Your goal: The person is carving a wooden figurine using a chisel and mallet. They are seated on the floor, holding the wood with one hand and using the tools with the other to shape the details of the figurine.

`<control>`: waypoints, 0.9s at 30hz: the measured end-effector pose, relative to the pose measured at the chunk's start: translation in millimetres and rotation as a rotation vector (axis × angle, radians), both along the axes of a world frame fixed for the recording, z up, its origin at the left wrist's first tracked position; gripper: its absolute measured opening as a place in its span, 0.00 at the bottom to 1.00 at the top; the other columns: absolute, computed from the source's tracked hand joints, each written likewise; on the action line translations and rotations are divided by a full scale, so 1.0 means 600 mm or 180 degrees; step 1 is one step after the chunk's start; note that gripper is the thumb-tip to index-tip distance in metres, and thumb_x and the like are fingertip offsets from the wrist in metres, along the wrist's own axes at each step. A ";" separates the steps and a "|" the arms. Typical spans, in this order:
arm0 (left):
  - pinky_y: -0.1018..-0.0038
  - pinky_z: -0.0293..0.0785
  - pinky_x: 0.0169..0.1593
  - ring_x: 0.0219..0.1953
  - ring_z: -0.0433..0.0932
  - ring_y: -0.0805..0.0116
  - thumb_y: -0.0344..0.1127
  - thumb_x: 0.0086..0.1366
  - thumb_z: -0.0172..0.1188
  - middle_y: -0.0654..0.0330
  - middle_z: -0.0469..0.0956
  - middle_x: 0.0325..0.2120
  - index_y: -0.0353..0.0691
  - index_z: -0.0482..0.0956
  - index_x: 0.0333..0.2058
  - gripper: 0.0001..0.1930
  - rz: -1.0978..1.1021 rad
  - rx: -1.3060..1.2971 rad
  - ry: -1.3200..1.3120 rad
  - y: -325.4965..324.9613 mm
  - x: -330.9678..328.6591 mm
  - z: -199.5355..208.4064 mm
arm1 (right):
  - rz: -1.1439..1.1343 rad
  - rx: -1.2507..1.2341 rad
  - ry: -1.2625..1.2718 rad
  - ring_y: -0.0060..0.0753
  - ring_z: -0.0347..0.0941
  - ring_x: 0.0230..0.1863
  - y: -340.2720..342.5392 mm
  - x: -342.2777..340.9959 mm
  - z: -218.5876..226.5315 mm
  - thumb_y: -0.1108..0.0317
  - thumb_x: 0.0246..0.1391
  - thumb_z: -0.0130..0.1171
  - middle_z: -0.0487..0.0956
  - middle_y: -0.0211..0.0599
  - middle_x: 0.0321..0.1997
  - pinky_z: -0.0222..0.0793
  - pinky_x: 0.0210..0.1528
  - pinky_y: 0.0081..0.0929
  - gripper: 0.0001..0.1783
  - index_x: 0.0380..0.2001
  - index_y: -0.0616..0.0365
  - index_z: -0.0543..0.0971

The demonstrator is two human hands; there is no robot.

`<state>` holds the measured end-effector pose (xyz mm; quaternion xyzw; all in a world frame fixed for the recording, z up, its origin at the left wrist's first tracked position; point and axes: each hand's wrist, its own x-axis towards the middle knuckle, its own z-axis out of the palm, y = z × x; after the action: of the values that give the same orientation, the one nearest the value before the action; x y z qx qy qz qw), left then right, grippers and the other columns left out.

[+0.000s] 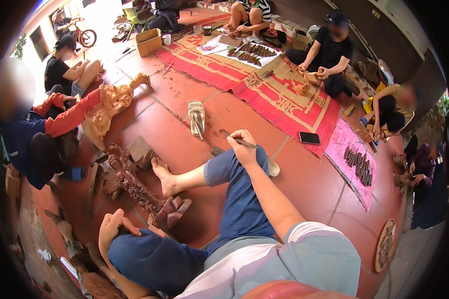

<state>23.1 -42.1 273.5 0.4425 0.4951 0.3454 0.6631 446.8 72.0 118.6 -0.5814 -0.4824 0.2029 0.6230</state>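
Observation:
My right hand point(243, 152) rests on my right knee, its fingers closed around a thin dark carving chisel point(245, 143). My left hand point(115, 225) lies over my left knee with the fingers loosely bent and apart, and no tool shows in it. Between my legs lies a long, knobbly reddish-brown wood carving point(134, 182), its thicker faceted end point(172, 212) close to my left knee. A wood block point(141, 151) sits beside its far end, near my bare foot point(163, 177).
A tan sandal point(196, 118) holding tools lies ahead. At left, a person in red sleeves touches a pale wood carving point(107, 112). A red mat point(264, 94), a phone point(309, 138) and a pink cloth with several chisels point(358, 164) lie right. Other people sit around.

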 end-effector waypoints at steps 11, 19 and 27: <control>0.62 0.79 0.46 0.33 0.84 0.51 0.58 0.69 0.48 0.42 0.83 0.28 0.25 0.82 0.34 0.33 -0.1049 0.2026 -0.1127 0.013 -0.015 -0.034 | -0.0805 0.3029 -0.0250 0.29 0.75 0.40 -0.104 0.084 0.326 0.80 0.54 0.62 0.72 0.43 0.44 0.78 0.46 0.28 0.08 0.34 0.63 0.72; 0.67 0.80 0.40 0.27 0.84 0.56 0.56 0.70 0.48 0.44 0.83 0.23 0.24 0.82 0.30 0.33 -0.0962 0.1724 -0.0477 0.021 0.027 -0.013 | -0.1022 0.1113 0.0955 0.17 0.72 0.30 -0.043 0.153 0.117 0.75 0.54 0.63 0.78 0.32 0.32 0.69 0.36 0.16 0.05 0.31 0.59 0.76; 0.70 0.79 0.37 0.25 0.82 0.59 0.49 0.73 0.46 0.43 0.81 0.22 0.24 0.80 0.28 0.30 0.0201 0.0898 -0.0227 -0.005 0.016 -0.006 | -0.0797 0.0174 0.1921 0.18 0.75 0.32 -0.027 0.114 -0.007 0.73 0.52 0.64 0.79 0.31 0.28 0.71 0.36 0.16 0.05 0.30 0.60 0.77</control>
<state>32.4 -44.9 270.0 0.5029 0.4315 0.4477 0.6003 515.2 56.0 114.6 -0.5329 -0.2060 0.2749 0.7733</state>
